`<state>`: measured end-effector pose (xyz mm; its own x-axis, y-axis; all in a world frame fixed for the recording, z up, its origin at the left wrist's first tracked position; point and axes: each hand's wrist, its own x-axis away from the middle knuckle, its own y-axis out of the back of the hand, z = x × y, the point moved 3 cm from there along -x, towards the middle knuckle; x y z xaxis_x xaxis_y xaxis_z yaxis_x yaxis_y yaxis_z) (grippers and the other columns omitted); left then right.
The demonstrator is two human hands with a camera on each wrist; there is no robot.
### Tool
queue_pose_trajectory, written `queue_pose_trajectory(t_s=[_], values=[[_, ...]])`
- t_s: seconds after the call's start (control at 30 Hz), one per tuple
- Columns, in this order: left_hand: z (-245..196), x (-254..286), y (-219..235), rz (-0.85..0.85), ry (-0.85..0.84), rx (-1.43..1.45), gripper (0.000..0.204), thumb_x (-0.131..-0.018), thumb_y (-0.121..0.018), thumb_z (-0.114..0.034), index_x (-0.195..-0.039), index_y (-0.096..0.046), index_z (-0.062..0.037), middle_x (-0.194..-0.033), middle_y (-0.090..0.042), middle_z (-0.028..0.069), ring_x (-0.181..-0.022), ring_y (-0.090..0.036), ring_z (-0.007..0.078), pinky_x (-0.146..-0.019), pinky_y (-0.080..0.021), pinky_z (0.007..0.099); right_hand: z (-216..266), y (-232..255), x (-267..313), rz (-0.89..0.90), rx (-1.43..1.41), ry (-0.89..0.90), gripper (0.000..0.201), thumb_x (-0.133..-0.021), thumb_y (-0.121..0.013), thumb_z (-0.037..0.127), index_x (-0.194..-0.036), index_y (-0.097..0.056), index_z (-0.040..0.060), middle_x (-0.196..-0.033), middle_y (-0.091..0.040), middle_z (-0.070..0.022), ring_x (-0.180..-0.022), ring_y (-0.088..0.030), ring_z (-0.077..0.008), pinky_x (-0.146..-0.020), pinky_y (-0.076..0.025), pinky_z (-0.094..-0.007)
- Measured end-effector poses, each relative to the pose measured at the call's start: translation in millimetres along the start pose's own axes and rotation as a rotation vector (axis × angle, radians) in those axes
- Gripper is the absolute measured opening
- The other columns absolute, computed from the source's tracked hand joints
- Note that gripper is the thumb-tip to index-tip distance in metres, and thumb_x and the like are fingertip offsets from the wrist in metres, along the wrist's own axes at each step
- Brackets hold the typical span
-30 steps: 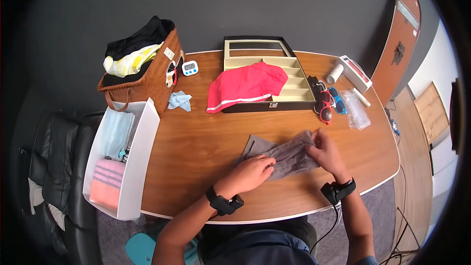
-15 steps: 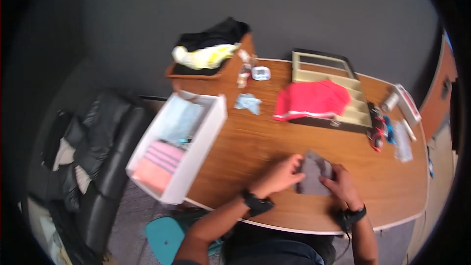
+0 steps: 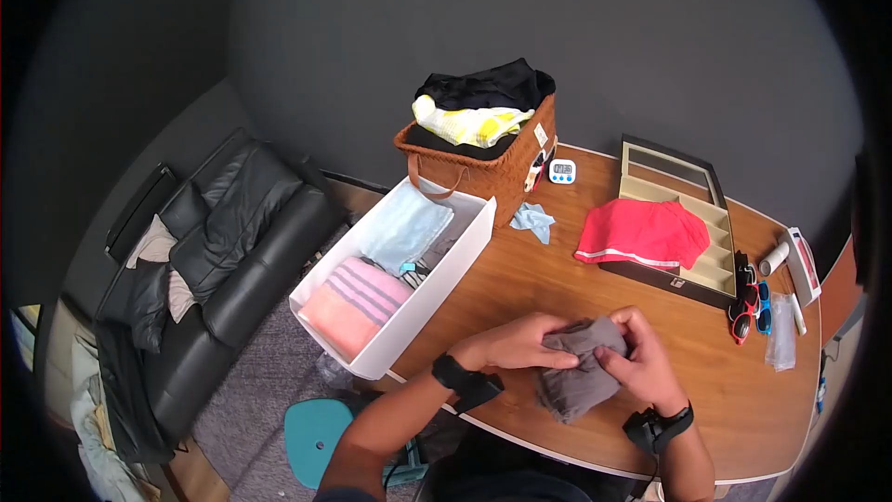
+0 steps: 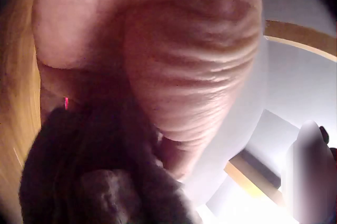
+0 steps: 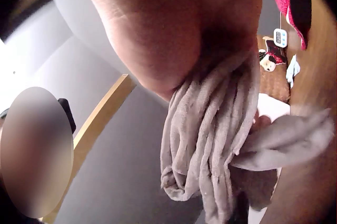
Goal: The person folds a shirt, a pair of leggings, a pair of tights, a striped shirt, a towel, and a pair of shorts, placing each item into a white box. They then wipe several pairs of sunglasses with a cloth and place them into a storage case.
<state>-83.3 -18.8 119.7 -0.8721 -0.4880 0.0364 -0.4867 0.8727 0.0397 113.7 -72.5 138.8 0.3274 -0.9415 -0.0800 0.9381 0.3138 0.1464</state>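
Observation:
A grey cloth (image 3: 578, 389), folded into a small bundle, is held between both hands near the table's front edge in the head view. My left hand (image 3: 516, 344) grips its left upper side, thumb laid over the fabric. From the other side my right hand (image 3: 650, 374) pinches it, the thumb pressing on the top. Several soft folds of the cloth (image 5: 205, 134) hang below the palm in the right wrist view. In the left wrist view the palm covers much of the view, with dark fabric (image 4: 79, 155) under it.
To the left, a white box (image 3: 439, 288) contains folded towels. Behind it a brown basket (image 3: 520, 170) is heaped with clothes. Red shorts (image 3: 641, 231) lie over a compartment case (image 3: 717, 271). A small blue cloth (image 3: 532, 222), a timer (image 3: 561, 171) and sunglasses (image 3: 741, 327) are also on the table.
The grey cloth went from loosely spread on the table to a compact folded bundle, with both hands now gripping it. The head view has turned left, bringing the white box and basket nearer the middle.

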Motion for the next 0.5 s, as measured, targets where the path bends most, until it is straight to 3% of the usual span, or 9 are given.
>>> queue_pose_trajectory(t_s=[0.07, 0.13, 0.2, 0.27, 0.37, 0.47, 0.5], values=[[-1.3, 21.2, 10.8, -0.179, 0.030, -0.064, 0.058, -0.087, -0.074, -0.023, -0.134, -0.050, 0.0015, -0.119, -0.062, 0.0068, -0.107, -0.055, 0.0111, -0.095, -0.046, 0.0297, 3.4, -13.8, -11.3, 0.031, -0.187, 0.075, 0.035, -0.088, -0.061, -0.005, -0.119, -0.046, 0.0042, -0.108, -0.056, -0.0044, -0.094, -0.056, -0.0099, -0.080, -0.046, -0.0249], [-12.8, 52.6, 30.6, -0.326, -0.006, 0.067, 0.052, -0.090, -0.070, -0.020, -0.134, -0.050, 0.0004, -0.118, -0.063, 0.0058, -0.107, -0.056, 0.0102, -0.094, -0.047, 0.0291, -6.7, -14.1, -11.9, 0.075, -0.188, 0.102, 0.041, -0.089, -0.059, -0.006, -0.126, -0.043, 0.0041, -0.115, -0.056, -0.0069, -0.096, -0.060, -0.0128, -0.081, -0.048, -0.0264], [-47.5, 90.6, 64.7, -0.518, 0.023, -0.191, 0.047, -0.090, -0.069, -0.017, -0.131, -0.053, -0.0008, -0.117, -0.064, 0.0051, -0.106, -0.059, 0.0118, -0.094, -0.048, 0.0298, -19.1, -9.8, -8.0, 0.087, -0.216, -0.041, 0.041, -0.089, -0.058, -0.005, -0.126, -0.043, 0.0039, -0.116, -0.056, -0.0087, -0.093, -0.062, -0.0148, -0.078, -0.051, -0.0272], [-69.2, 122.5, 91.3, -0.736, -0.017, -0.009, 0.044, -0.090, -0.069, -0.014, -0.129, -0.054, -0.0009, -0.118, -0.064, 0.0052, -0.106, -0.061, 0.0143, -0.094, -0.049, 0.0307, -42.3, -3.2, -6.0, 0.077, -0.267, -0.076, 0.040, -0.090, -0.057, -0.005, -0.126, -0.043, 0.0042, -0.115, -0.056, -0.0090, -0.091, -0.063, -0.0151, -0.075, -0.052, -0.0271], [-53.7, 152.8, 147.5, -0.783, -0.083, 0.136, 0.039, -0.091, -0.067, -0.014, -0.126, -0.055, -0.0001, -0.117, -0.064, 0.0057, -0.106, -0.060, 0.0126, -0.094, -0.048, 0.0299, -75.0, 3.8, -4.5, 0.034, -0.359, -0.139, 0.039, -0.091, -0.056, -0.003, -0.126, -0.043, 0.0048, -0.111, -0.057, -0.0092, -0.087, -0.064, -0.0151, -0.072, -0.053, -0.0268], [-22.6, 161.4, 181.6, -0.846, 0.054, 0.226, 0.034, -0.091, -0.065, -0.014, -0.121, -0.058, 0.0012, -0.114, -0.065, 0.0056, -0.101, -0.060, 0.0121, -0.089, -0.049, 0.0285, -100.3, 8.4, -3.8, -0.001, -0.388, -0.190, 0.038, -0.091, -0.056, -0.001, -0.127, -0.044, 0.0062, -0.107, -0.058, -0.0082, -0.085, -0.063, -0.0145, -0.069, -0.053, -0.0264], [-12.5, 161.3, 185.0, -0.772, 0.304, -0.192, 0.033, -0.089, -0.066, -0.016, -0.117, -0.060, 0.0016, -0.108, -0.066, 0.0063, -0.095, -0.060, 0.0123, -0.083, -0.049, 0.0287, -109.0, 9.4, -3.4, -0.012, -0.376, -0.215, 0.038, -0.092, -0.057, 0.000, -0.127, -0.044, 0.0072, -0.104, -0.059, -0.0073, -0.083, -0.063, -0.0142, -0.069, -0.053, -0.0264]])
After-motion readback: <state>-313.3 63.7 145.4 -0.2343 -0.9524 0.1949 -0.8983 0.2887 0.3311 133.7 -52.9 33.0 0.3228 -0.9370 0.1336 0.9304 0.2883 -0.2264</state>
